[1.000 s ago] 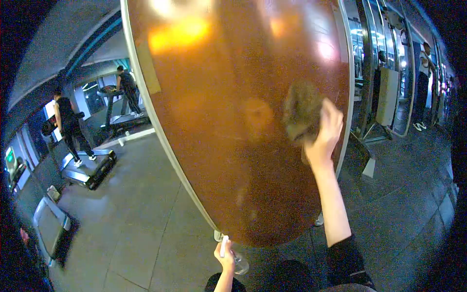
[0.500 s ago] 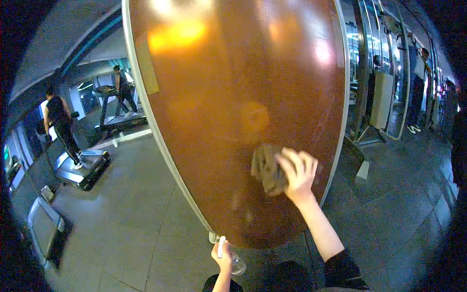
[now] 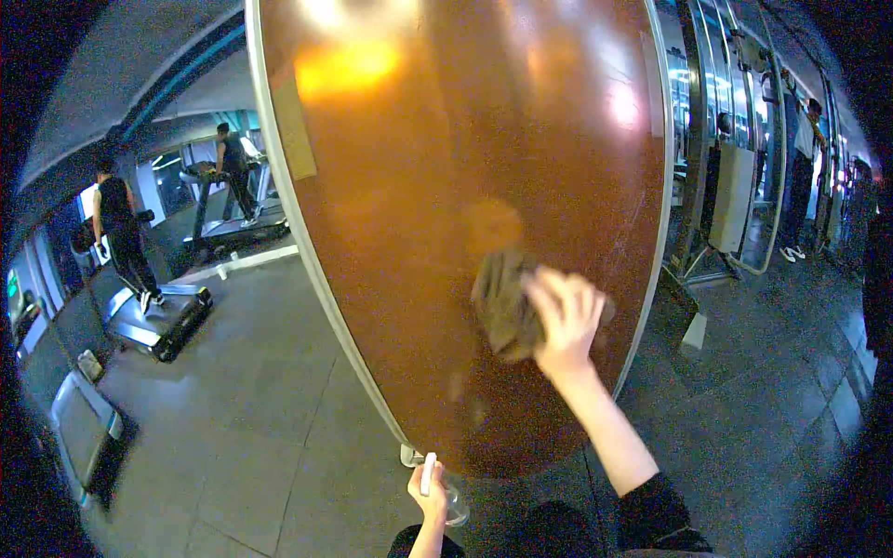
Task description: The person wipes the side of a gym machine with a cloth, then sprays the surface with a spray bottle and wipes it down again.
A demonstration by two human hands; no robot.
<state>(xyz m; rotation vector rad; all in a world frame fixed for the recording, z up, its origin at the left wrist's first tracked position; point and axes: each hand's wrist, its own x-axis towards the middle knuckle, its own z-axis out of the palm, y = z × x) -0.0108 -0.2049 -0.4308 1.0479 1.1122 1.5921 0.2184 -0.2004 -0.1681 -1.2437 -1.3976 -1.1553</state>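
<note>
A tall glossy brown panel (image 3: 446, 167) with a pale metal edge stands right in front of me. My right hand (image 3: 563, 316) presses a dark grey cloth (image 3: 500, 302) flat against its lower middle. Low down, near the panel's bottom edge, my left hand (image 3: 431, 495) grips a clear spray bottle (image 3: 445, 493) with a white nozzle, held upright.
Grey tiled floor spreads left and right. Two people in dark clothes stand on treadmills (image 3: 158, 321) at the left. Metal frames and glass panels (image 3: 735, 186) line the right side, where another person (image 3: 805, 167) stands at the far right.
My right hand swept the cloth from the panel's upper right down to its lower middle, then edged slightly up. The left hand kept the bottle nearly still.
</note>
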